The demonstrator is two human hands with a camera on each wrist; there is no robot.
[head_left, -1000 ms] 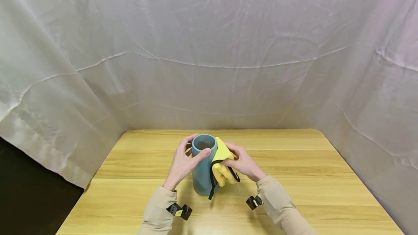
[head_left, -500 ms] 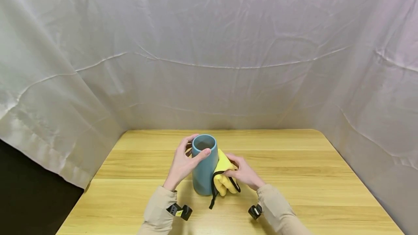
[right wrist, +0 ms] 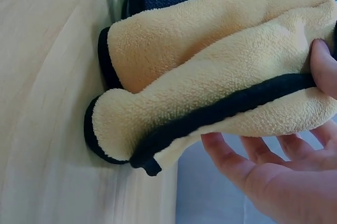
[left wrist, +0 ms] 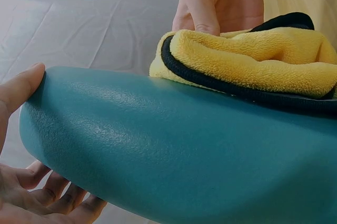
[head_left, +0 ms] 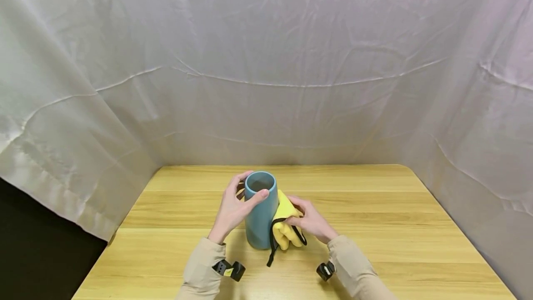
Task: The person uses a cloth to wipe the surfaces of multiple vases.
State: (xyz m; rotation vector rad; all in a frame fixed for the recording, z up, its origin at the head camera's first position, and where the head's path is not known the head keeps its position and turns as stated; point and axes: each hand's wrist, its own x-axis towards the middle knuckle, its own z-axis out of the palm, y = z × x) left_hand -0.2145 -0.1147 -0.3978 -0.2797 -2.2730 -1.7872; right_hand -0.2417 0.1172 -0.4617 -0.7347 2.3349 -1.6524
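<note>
Desk [head_left: 395,226], light wood-grain: back edge straight, back R corner rounded, side edges flaring out twd front; surface runs well out L & R of the work. Grey fabric [head_left: 291,59], creased, bounds it behind the back edge & along both sides; blk area [head_left: 37,244] shows past L edge, below the fabric's hem. 1 blue vase [head_left: 258,223], tall, cylindrical, open-topped, stands upright on desk, approx mid-width. 1 yellow cloth [head_left: 285,233], plush, folded, blk-trimmed, w/ a bit of dark blue-grey showing, lies against vase's R side; one blk tail of trim dangles twd front. Can't tell for sure if cloth's lower end touches desk. 2 hands: L hand [head_left: 234,203] partly closed round vase's upper part, thumb across front just below rim, other fingers round far side; R hand [head_left: 309,219] has cloth pinched btwn thumb & fingers, gap only as wide as the folds. So vase's L side is blocked by L hand, R side by cloth + R hand. 2 beige sleeves [head_left: 358,263], 2 blk wrist cams [head_left: 238,271], one per arm, sit nearer the front.
</note>
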